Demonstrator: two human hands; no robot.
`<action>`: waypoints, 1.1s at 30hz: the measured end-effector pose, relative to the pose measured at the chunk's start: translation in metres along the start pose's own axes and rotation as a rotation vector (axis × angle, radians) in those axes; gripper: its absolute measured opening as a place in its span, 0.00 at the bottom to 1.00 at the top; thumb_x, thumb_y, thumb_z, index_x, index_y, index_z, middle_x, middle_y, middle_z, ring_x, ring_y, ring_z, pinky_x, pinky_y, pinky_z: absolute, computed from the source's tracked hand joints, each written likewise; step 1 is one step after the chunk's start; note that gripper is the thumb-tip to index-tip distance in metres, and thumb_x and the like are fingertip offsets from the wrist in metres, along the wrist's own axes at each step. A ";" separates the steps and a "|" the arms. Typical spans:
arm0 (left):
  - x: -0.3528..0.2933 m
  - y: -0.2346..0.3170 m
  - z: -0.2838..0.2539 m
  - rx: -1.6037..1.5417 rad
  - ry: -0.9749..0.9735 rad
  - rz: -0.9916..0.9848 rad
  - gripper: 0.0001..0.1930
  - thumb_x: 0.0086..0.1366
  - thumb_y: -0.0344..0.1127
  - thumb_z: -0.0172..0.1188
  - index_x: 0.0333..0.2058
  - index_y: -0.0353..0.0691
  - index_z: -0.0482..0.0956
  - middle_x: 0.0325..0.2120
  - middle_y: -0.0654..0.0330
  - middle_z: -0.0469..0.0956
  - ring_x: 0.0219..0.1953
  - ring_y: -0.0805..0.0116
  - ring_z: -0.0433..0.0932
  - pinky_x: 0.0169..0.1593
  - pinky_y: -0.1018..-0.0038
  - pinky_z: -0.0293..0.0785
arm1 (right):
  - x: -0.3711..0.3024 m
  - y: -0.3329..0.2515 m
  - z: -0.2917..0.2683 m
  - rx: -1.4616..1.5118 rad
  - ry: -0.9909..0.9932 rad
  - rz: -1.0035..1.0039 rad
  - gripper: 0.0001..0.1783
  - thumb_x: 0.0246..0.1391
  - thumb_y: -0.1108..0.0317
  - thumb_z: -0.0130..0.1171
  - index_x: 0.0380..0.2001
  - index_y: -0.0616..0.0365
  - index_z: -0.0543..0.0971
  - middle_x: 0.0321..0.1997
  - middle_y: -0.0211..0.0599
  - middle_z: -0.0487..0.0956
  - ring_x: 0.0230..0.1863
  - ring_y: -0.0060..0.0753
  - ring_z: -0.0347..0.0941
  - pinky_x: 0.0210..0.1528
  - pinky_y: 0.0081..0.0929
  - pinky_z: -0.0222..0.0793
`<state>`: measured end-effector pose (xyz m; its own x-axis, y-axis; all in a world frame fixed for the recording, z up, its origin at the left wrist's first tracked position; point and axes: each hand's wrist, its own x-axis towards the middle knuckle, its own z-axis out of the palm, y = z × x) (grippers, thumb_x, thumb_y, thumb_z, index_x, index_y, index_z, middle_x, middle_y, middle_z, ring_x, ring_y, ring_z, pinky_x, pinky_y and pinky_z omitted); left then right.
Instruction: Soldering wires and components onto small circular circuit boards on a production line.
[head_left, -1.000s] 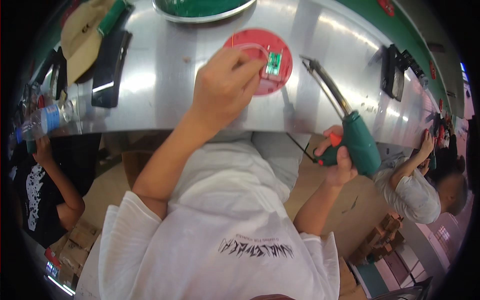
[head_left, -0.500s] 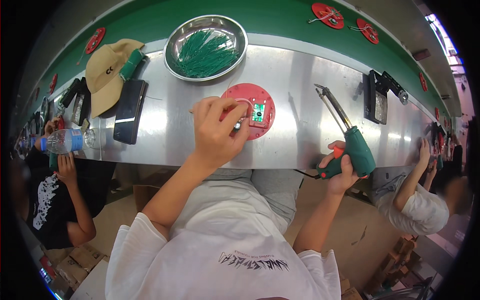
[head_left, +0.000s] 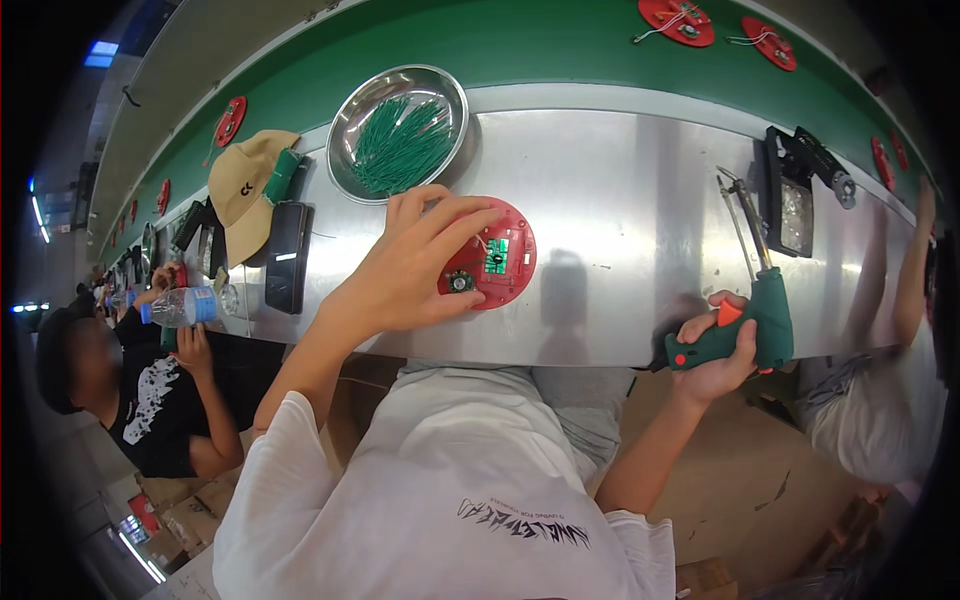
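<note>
A red round plate (head_left: 515, 280) lies on the metal bench in front of me. It carries a small green circuit board (head_left: 496, 256) and, nearer me, a round dark component (head_left: 461, 281). My left hand (head_left: 405, 265) grips the plate from its left side, thumb at the near edge and fingers reaching over the far part. Its palm hides the plate's left rim. My right hand (head_left: 715, 350) is wrapped round the handle of a green soldering gun (head_left: 770, 315) with a red trigger. The gun's metal tip points up and away, to the right of the plate and apart from it.
Beyond my left hand stands a steel bowl (head_left: 462, 150) of green wires. To the left are a phone (head_left: 288, 255), a beige cap (head_left: 240, 190) and a water bottle (head_left: 185, 307). A black stand (head_left: 790, 195) is at right. More red plates (head_left: 677, 20) lie on the green belt (head_left: 560, 50). Co-workers sit at both sides.
My left hand has gone from pinched fingers over the plate to a wide grasp at its edges, uncovering the dark component. The soldering gun stays in my right hand. The whole view has shifted.
</note>
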<state>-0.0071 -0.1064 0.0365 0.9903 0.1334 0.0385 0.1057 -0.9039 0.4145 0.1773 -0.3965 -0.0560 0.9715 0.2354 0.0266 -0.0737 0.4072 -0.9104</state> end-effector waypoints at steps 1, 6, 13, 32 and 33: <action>-0.001 -0.002 0.003 -0.010 0.000 -0.030 0.41 0.42 0.39 0.75 0.60 0.43 0.73 0.58 0.58 0.70 0.59 0.49 0.64 0.62 0.56 0.60 | -0.001 -0.001 0.001 0.007 0.001 0.016 0.24 0.69 0.53 0.39 0.45 0.68 0.72 0.39 0.47 0.75 0.15 0.27 0.67 0.18 0.25 0.65; 0.005 -0.014 0.022 0.003 0.088 -0.030 0.37 0.39 0.38 0.75 0.53 0.39 0.77 0.51 0.57 0.74 0.55 0.51 0.67 0.59 0.58 0.63 | 0.000 0.001 0.004 -0.010 0.050 -0.018 0.26 0.69 0.53 0.39 0.44 0.70 0.71 0.37 0.47 0.74 0.16 0.27 0.67 0.20 0.25 0.66; 0.083 -0.019 0.006 0.105 0.090 0.132 0.30 0.39 0.39 0.74 0.44 0.36 0.80 0.43 0.55 0.77 0.50 0.54 0.70 0.56 0.61 0.66 | -0.005 0.001 0.009 0.012 0.145 -0.101 0.24 0.68 0.55 0.40 0.45 0.70 0.69 0.35 0.47 0.74 0.15 0.28 0.68 0.20 0.26 0.68; 0.494 0.030 0.054 0.284 0.119 -0.114 0.28 0.59 0.61 0.62 0.40 0.38 0.85 0.42 0.46 0.83 0.48 0.44 0.81 0.49 0.52 0.76 | -0.018 0.014 0.007 0.104 0.346 -0.110 0.17 0.63 0.66 0.46 0.46 0.69 0.74 0.35 0.47 0.79 0.21 0.34 0.77 0.29 0.29 0.74; 0.506 0.010 0.074 0.286 0.289 -0.042 0.26 0.59 0.61 0.62 0.38 0.42 0.86 0.37 0.48 0.84 0.41 0.46 0.84 0.42 0.52 0.80 | -0.018 0.008 0.015 0.076 0.359 -0.102 0.16 0.64 0.66 0.46 0.45 0.67 0.75 0.31 0.44 0.80 0.21 0.32 0.77 0.29 0.27 0.73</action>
<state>0.5019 -0.0782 -0.0074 0.9229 0.2447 0.2973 0.2068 -0.9663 0.1532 0.1557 -0.3842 -0.0575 0.9908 -0.1279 -0.0434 0.0236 0.4800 -0.8769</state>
